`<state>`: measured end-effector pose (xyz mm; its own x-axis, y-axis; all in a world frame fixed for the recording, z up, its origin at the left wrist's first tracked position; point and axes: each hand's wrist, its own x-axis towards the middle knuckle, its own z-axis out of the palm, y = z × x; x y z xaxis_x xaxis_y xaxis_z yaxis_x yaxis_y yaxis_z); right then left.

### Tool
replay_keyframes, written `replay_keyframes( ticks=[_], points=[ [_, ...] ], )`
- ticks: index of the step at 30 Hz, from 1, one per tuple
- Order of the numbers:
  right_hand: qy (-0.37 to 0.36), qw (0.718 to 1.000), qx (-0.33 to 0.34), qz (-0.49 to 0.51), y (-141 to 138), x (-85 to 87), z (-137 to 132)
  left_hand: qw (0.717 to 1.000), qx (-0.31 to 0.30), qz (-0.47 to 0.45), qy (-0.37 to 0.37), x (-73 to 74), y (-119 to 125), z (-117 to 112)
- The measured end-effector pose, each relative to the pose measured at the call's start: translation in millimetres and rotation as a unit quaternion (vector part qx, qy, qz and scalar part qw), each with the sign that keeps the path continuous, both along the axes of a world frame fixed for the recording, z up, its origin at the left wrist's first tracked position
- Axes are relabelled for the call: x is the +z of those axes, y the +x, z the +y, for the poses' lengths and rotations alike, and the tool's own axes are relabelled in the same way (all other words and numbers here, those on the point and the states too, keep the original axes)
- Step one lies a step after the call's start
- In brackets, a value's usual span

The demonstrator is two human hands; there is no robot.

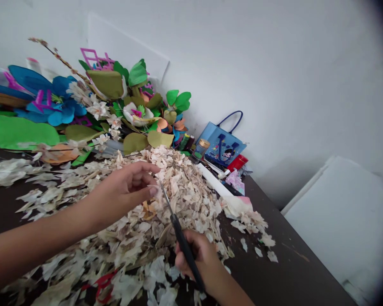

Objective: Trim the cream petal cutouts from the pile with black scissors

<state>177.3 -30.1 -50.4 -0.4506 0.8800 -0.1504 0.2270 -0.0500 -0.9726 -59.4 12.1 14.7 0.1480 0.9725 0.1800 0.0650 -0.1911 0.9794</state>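
My left hand (127, 187) reaches in from the left and pinches a small pale husk piece (155, 190) between thumb and fingers. My right hand (201, 259) is closed round the black handles of a pair of scissors (180, 231). The thin blades point up and left, and their tips meet the pinched piece. Both hands hover over a big heap of pale dried husk scraps (178, 191) that covers the dark table (274, 280).
Foam and paper flowers and leaves (92, 106) are piled at the back left against the white wall. A blue bag (221, 144), a small jar (201, 148) and a red cup (238, 162) stand behind the heap. Red-handled scissors (104, 284) lie among scraps. White boards (347, 212) lean at right.
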Motion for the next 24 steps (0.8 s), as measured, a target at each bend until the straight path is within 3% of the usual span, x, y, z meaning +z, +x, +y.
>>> replay_keyframes(
  ticks=[4,11,14,19,24],
  points=[
    [-0.004,1.000,0.003,0.021,-3.5,5.0,-2.8,1.000,0.005,-0.026,-0.017,-0.9,1.1,-0.6],
    [0.017,0.998,0.029,-0.046,-1.9,19.0,-12.2,0.993,0.047,-0.093,-0.056,0.9,4.3,-6.9],
    [0.012,0.998,0.029,-0.063,0.7,15.3,-14.5,0.985,0.038,-0.146,-0.088,1.7,8.1,-10.7],
    [0.015,0.996,0.032,-0.080,1.3,13.7,-14.8,0.943,-0.002,-0.285,-0.173,2.1,12.4,-17.1],
    [0.021,0.997,0.028,-0.069,-2.2,17.4,-14.7,0.941,-0.011,-0.290,-0.173,-0.5,12.8,-17.8]
  ],
)
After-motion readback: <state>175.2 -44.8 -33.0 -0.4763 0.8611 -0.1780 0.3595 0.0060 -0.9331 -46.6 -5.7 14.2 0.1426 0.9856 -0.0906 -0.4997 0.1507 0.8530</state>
